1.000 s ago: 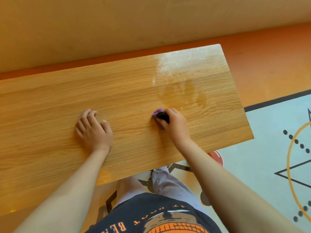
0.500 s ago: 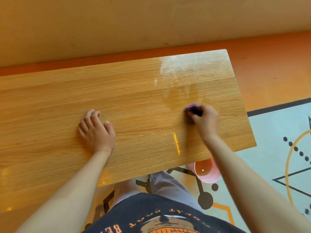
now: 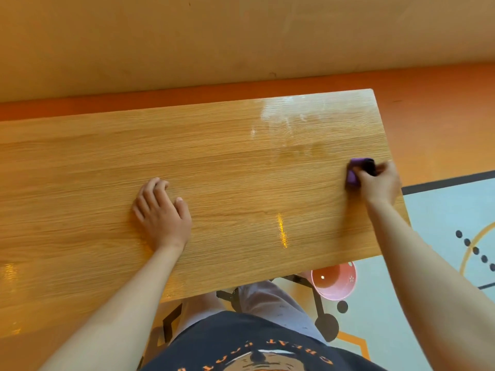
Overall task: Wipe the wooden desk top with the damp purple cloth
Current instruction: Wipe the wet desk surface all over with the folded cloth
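- Fingers [image 3: 362, 175] of the right hand [image 3: 380, 184] curl round the bunched purple cloth [image 3: 353, 176]; the left hand [image 3: 163, 212] lies flat, fingers relaxed.
- Wooden desk top [image 3: 241, 167]: long rectangle, straight grain running left-right beneath both hands, wet gloss beyond the right fingers.
- Cloth: soft blurred wad, long axis unclear, pressed to the wood just inside the right edge; bare wood spans to the left fingers.
- Pink round bowl [image 3: 337, 283] on the floor, below the near edge.

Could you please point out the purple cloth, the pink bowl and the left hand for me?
purple cloth [image 3: 351, 179]: head view, its exposed left fold.
pink bowl [image 3: 340, 285]: head view, its inner wall.
left hand [image 3: 163, 214]: head view, the back of the hand.
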`<state>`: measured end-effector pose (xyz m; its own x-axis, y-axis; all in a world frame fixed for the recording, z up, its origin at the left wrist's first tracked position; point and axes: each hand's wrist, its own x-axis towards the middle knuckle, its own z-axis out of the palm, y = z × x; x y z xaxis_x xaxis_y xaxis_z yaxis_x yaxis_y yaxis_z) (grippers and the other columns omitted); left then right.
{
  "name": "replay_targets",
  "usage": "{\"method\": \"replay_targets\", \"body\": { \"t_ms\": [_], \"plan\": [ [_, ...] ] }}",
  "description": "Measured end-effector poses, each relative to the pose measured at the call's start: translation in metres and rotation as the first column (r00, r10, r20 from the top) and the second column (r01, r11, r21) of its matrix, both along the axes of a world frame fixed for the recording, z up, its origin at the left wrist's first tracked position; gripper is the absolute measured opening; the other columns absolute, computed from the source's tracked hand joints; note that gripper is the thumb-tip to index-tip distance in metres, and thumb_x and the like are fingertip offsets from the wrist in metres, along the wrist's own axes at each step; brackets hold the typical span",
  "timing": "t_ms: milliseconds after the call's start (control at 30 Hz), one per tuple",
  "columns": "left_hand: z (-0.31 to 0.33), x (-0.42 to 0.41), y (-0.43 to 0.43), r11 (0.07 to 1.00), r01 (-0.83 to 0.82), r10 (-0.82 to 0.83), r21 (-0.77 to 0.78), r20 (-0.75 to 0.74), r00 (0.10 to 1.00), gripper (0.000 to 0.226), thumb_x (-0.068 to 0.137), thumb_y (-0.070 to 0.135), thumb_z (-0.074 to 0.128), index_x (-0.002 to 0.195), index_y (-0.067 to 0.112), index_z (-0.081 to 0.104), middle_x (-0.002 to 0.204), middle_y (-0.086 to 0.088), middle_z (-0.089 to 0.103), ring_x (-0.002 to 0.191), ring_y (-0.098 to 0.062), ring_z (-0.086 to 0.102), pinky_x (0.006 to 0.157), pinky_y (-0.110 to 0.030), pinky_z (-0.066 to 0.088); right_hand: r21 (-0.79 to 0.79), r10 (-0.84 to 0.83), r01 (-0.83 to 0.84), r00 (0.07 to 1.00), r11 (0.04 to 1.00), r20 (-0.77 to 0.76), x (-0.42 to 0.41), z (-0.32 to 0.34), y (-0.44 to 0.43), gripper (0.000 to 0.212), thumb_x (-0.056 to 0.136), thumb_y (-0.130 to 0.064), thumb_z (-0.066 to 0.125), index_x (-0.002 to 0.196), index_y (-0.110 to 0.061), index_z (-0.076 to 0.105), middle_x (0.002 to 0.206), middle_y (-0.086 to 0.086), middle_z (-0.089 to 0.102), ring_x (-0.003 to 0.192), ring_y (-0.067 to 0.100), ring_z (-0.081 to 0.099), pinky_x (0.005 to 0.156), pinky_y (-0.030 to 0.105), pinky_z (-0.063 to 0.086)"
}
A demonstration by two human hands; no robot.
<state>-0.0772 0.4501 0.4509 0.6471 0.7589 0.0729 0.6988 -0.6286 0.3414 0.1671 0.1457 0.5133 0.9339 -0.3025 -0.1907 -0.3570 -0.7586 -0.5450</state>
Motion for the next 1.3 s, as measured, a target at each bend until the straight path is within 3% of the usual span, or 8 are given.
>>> {"method": "replay_targets", "body": {
  "t_ms": [100,200,400,567,800,933,1100,1300],
  "plan": [
    [0.000,0.000,0.000,1.000,-0.001,0.001,-0.004,0.000,1.000,0.040,0.082,0.023,0.051,0.119,0.008,0.049,0.137,-0.010,0.047,0.127,-0.035,0.039,0.105,-0.050,0.027,-0.038,0.010,-0.010,1.000,0.999,-0.002,-0.009,-0.004,0.001,0.028,0.077,-0.027,0.073,0.090,-0.010,0.055,0.096,0.012,0.066,0.092,0.031,0.062,0.076,0.035,0.042],
    [0.001,0.001,-0.001,1.000,0.001,-0.001,0.000,-0.004,1.000,0.040,0.082,0.022,0.052,0.119,0.008,0.049,0.137,-0.011,0.047,0.127,-0.036,0.040,0.104,-0.051,0.028,0.038,0.193,-0.195,0.981,0.980,0.034,-0.039,-0.012,0.049,0.025,0.075,-0.024,0.075,0.083,-0.012,0.055,0.085,0.010,0.066,0.081,0.027,0.061,0.068,0.031,0.039],
    [0.002,0.001,-0.001,1.000,-0.003,0.003,-0.004,-0.016,1.000,0.039,0.082,0.022,0.053,0.119,0.008,0.049,0.137,-0.011,0.047,0.127,-0.035,0.039,0.105,-0.051,0.027,0.139,0.633,-0.635,0.772,0.760,0.059,-0.077,-0.014,0.157,0.028,0.076,-0.024,0.073,0.079,-0.014,0.048,0.082,0.001,0.059,0.073,0.019,0.052,0.063,0.033,0.038],
    [0.002,0.001,-0.001,1.000,-0.002,0.002,-0.001,-0.024,1.000,0.039,0.082,0.023,0.052,0.118,0.008,0.049,0.136,-0.010,0.047,0.128,-0.033,0.039,0.106,-0.050,0.027,0.139,0.448,-0.451,0.893,0.882,0.052,-0.023,-0.014,0.119,0.025,0.078,-0.025,0.072,0.083,-0.014,0.051,0.083,0.002,0.059,0.076,0.021,0.054,0.063,0.028,0.033],
    [0.001,0.001,0.000,1.000,-0.006,0.007,0.002,-0.045,0.999,0.040,0.083,0.025,0.050,0.119,0.007,0.050,0.137,-0.009,0.047,0.128,-0.032,0.039,0.105,-0.049,0.027,-0.097,0.106,-0.102,0.994,0.990,0.029,0.036,-0.001,0.019,0.030,0.083,-0.024,0.069,0.101,-0.003,0.056,0.107,0.017,0.065,0.099,0.031,0.059,0.072,0.026,0.033],
    [0.001,0.001,0.000,1.000,-0.011,0.011,-0.003,-0.041,0.999,0.040,0.082,0.025,0.049,0.118,0.008,0.050,0.136,-0.009,0.047,0.127,-0.033,0.039,0.104,-0.049,0.027,-0.049,0.295,-0.293,0.954,0.955,0.049,0.012,-0.011,0.055,0.023,0.080,-0.021,0.070,0.092,-0.007,0.056,0.092,0.012,0.063,0.087,0.028,0.059,0.068,0.027,0.032],
    [0.003,0.002,-0.002,1.000,-0.025,0.025,-0.012,-0.043,0.999,0.040,0.082,0.025,0.048,0.118,0.008,0.050,0.136,-0.008,0.047,0.127,-0.032,0.039,0.103,-0.048,0.027,0.044,0.649,-0.654,0.756,0.755,0.085,-0.025,-0.020,0.145,0.025,0.080,-0.023,0.070,0.084,-0.011,0.048,0.083,0.000,0.056,0.073,0.018,0.049,0.061,0.031,0.035],
    [0.004,0.002,-0.001,1.000,-0.025,0.025,0.002,-0.042,0.999,0.041,0.081,0.026,0.049,0.118,0.009,0.051,0.136,-0.008,0.049,0.126,-0.032,0.041,0.102,-0.048,0.029,0.052,0.526,-0.534,0.842,0.844,0.120,0.027,-0.021,0.124,0.024,0.081,-0.026,0.069,0.087,-0.012,0.051,0.084,0.001,0.056,0.074,0.019,0.049,0.060,0.031,0.033]
  ]
}}
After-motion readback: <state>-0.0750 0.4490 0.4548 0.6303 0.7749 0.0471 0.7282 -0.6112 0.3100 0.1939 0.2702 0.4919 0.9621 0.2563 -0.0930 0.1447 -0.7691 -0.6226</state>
